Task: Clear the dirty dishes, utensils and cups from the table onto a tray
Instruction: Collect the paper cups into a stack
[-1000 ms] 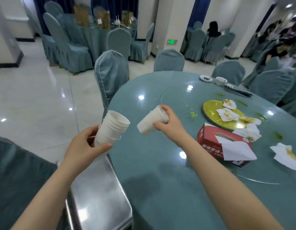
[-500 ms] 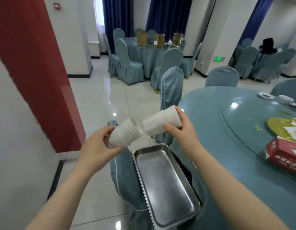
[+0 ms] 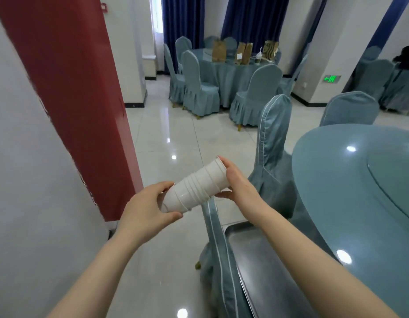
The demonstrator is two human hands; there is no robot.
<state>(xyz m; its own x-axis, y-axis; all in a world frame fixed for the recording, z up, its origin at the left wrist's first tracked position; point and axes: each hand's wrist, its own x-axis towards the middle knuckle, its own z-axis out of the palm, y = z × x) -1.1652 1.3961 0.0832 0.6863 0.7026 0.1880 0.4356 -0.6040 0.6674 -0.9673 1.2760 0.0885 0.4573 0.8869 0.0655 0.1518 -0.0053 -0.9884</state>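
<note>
- A nested stack of white paper cups (image 3: 195,188) is held in the air between both hands, above the floor and up and to the left of the metal tray (image 3: 263,267).
- The stack's long axis is tilted: the lower end lies toward the left hand (image 3: 145,211), the higher end toward the right hand (image 3: 239,185), slanting up and away from the body.
- The lower end is gripped by the left hand, with fingers curled over the top and the thumb underneath.
- The upper end is capped by the right hand, whose thumb lies along the stack's underside; the fingers behind the cups are hidden, so the exact wrap cannot be told.
- The tray lies below and to the right of the cups, under the right forearm, so the right hand is judged the nearer one to it.
- The tray's long axis runs away from the body; its far short rim is seen just beside a covered chair back (image 3: 218,244) on its left.
- On the tray's right, the round counter (image 3: 350,203) is seen close by; whether the two touch is hidden by the forearm.
- What can be seen of the tray's floor is bare steel, so room for laying the stack down is judged ample.
- The coming move is judged to be a lowering of the stack down and rightward, over the tray's raised rim.
- A red pillar (image 3: 79,99) and pale wall close off the left; open tiled floor (image 3: 194,138) lies ahead.
</note>
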